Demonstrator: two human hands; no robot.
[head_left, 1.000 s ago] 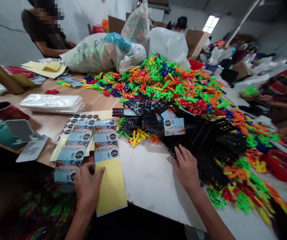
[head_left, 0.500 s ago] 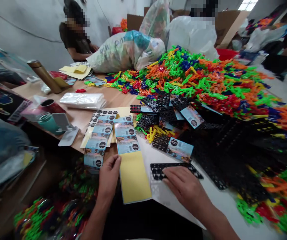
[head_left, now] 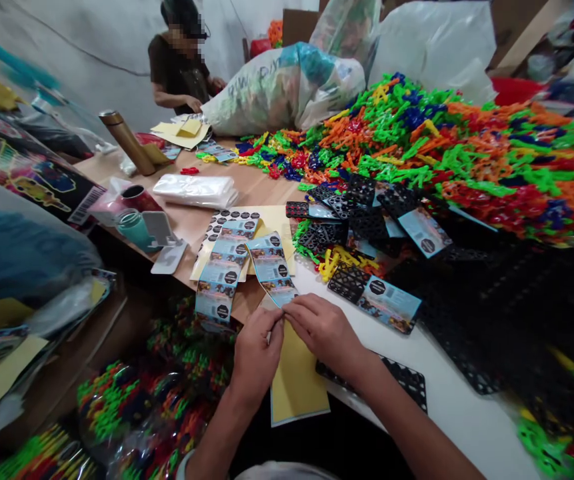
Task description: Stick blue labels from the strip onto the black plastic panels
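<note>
My left hand (head_left: 259,350) pinches the edge of a strip of blue printed labels (head_left: 273,263), just where the labels meet the bare yellow backing paper (head_left: 299,393). Right beside it, my right hand (head_left: 324,327) has its fingertips closed at the same spot on the strip. The upper part of the strip bends up. Partly under my right forearm lies a black plastic lattice plate (head_left: 401,377). A second lattice plate (head_left: 349,283) farther back carries a blue label (head_left: 391,303). Another label strip (head_left: 221,273) hangs over the table edge on the left.
A heap of coloured plastic pieces (head_left: 417,140) covers the back right, with black lattice plates (head_left: 367,220) before it. Toward the left are folded clear bags (head_left: 194,191), a phone stand (head_left: 167,250) and a gold flask (head_left: 127,142). A co-worker (head_left: 179,67) is behind the table.
My right hand has left the black lattice plate and moved left to the label strip, beside my left hand. The strip now bends upward. The view has shifted, moving the scene rightward.
</note>
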